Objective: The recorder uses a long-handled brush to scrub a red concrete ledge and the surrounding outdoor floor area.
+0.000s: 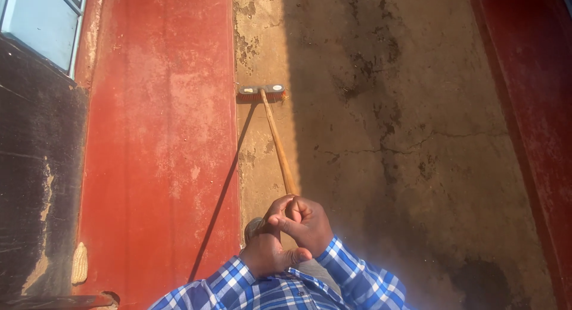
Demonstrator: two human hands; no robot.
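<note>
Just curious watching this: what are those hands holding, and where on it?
A broom, gripped at the top end of its wooden handle, right hand above left hand.

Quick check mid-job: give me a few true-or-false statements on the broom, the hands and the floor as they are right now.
1. Both hands grip the broom handle. True: the right hand sits above the left hand.
2. The broom head rests on the red strip. False: it lies on the bare concrete floor, beside the strip's edge.
3. The bristles are orange. True.
4. A corn cob lies beside the broom head. False: it lies far off, at the dark wall.
</note>
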